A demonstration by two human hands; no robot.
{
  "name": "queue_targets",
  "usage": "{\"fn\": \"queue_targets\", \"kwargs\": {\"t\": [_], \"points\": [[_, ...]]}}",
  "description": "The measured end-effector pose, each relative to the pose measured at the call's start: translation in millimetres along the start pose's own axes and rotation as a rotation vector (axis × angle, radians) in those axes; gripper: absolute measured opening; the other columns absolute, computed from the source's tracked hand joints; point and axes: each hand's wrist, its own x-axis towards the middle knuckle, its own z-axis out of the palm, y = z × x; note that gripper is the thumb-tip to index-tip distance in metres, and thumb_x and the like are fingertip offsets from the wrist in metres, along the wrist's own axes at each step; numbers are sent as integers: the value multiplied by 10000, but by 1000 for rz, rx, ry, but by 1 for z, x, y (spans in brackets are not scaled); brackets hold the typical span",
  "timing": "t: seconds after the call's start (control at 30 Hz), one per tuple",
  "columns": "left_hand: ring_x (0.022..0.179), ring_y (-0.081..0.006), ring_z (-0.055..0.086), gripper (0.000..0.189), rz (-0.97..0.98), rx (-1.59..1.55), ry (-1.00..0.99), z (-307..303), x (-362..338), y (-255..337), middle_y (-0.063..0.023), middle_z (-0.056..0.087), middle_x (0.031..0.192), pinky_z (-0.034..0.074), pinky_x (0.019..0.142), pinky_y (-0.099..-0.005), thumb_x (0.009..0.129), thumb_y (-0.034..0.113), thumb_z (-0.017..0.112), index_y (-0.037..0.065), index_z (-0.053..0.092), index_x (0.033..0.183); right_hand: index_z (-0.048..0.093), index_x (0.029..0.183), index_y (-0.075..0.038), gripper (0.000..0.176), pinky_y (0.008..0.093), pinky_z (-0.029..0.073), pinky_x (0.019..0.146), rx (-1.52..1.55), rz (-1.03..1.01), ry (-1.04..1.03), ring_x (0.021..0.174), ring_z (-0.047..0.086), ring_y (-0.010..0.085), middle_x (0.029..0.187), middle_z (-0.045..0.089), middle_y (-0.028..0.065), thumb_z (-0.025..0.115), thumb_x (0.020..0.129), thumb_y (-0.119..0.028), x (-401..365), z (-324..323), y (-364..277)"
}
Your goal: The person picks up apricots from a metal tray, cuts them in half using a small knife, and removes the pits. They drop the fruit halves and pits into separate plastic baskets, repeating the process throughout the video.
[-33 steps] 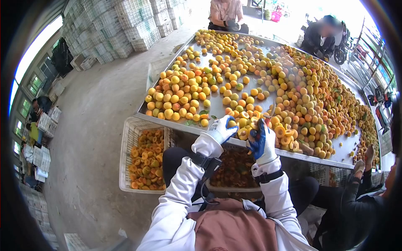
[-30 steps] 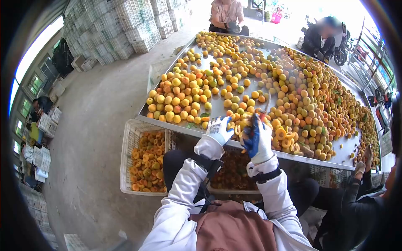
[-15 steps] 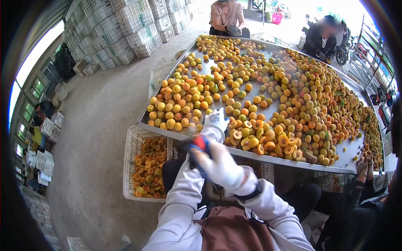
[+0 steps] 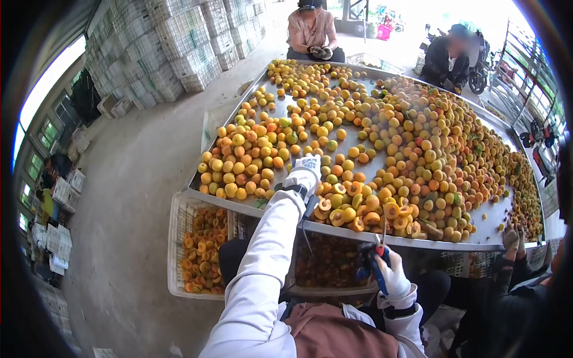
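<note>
My left hand (image 4: 305,170), in a white printed glove, reaches over the table's near edge into the apricots (image 4: 245,161). Its back faces me and its fingers are hidden, so whether it holds a fruit cannot be told. My right hand (image 4: 394,275), also gloved, is closed around the blue-and-red handles of what look like pruning shears (image 4: 379,262), metal tips upward, just in front of the table edge. Several halved apricots (image 4: 358,224) lie cut side up between the two hands. The metal table (image 4: 277,215) carries whole apricots heaped most thickly on the right.
Below the table edge, a white crate (image 4: 173,250) holds halved apricots, and another crate (image 4: 334,291) stands beside it. Two people (image 4: 313,36) (image 4: 447,59) sit across the table; another person's hands (image 4: 513,237) work at the right corner. Stacked crates (image 4: 179,48) stand back left.
My hands have moved apart. The right hand has gone right and down with the shears, away from the left forearm; the left hand stays at the fruit near the edge.
</note>
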Motion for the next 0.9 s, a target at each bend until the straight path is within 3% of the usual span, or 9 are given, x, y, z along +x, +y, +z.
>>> {"fn": "queue_targets", "kwargs": {"t": [0.03, 0.07, 0.13, 0.17, 0.2, 0.33, 0.43, 0.57, 0.9], "points": [[1152, -326, 642, 547, -91, -391, -52, -10, -3, -4, -178, 602, 1309, 527, 974, -426, 866, 130, 708, 83, 511, 1375, 607, 1226, 33, 265, 309, 489, 892, -22, 1, 3, 967, 630, 195, 984, 672, 104, 598, 987, -81, -4, 0, 2], [1008, -297, 698, 537, -114, -464, 17, -13, -11, 0, -153, 647, 1219, 578, 866, -372, 877, 101, 699, 80, 516, 1382, 626, 1199, 24, 236, 292, 504, 837, -42, 3, 6, 919, 634, 170, 969, 671, 85, 586, 994, -86, -8, 0, 4], [851, -261, 716, 473, 54, -742, 105, 19, 9, -23, -105, 684, 1112, 605, 718, -361, 912, 82, 676, 63, 533, 1363, 625, 1199, 15, 229, 263, 494, 763, 23, 88, -39, 850, 618, 135, 943, 662, 58, 555, 1005, -84, -13, 4, -28], [857, -205, 720, 456, -63, -1357, -77, 2, -16, -11, -64, 679, 1026, 598, 638, -312, 909, -7, 685, 50, 566, 1345, 624, 1199, 5, 226, 234, 485, 690, 81, 173, -87, 781, 603, 99, 917, 653, 31, 525, 1016, -82, -14, 8, -40], [838, -241, 724, 444, 12, -1698, -273, -11, -38, -14, -83, 680, 1032, 600, 603, -329, 911, 7, 694, 28, 569, 1337, 624, 1199, 5, 226, 234, 485, 690, 89, 172, -87, 781, 603, 99, 917, 653, 31, 525, 1016, -82, -14, 13, -40], [1009, -223, 692, 467, 326, -1772, -188, -51, -139, 25, -125, 631, 1291, 572, 888, -328, 929, 73, 696, -10, 545, 1363, 620, 1191, -7, 261, 199, 419, 605, 184, 56, -78, 695, 514, 40, 830, 591, -33, 424, 1020, -26, -7, 30, -43], [1092, -225, 663, 523, 406, -1705, -194, -68, -181, 41, -134, 616, 1319, 553, 954, -356, 915, 49, 708, -20, 512, 1394, 615, 1113, 7, 197, 244, 405, 591, 36, -58, -74, 676, 481, 67, 777, 581, -12, 462, 989, -10, -1, 45, -54], [1160, -226, 639, 557, 493, -1743, -179, -66, -201, 49, -130, 634, 1295, 510, 1036, -365, 888, 20, 734, -37, 506, 1393, 604, 1046, 31, 139, 344, 440, 611, -219, -209, -45, 644, 490, 170, 699, 547, 119, 498, 973, -20, -4, 55, -60], [1162, -183, 630, 563, 577, -1522, -80, -52, -214, 52, -120, 654, 1274, 481, 1060, -347, 849, 0, 770, -54, 539, 1360, 601, 1015, 22, 105, 346, 419, 566, -273, -212, -28, 597, 499, 189, 686, 568, 121, 518, 958, -7, -26, 54, -48]]}}
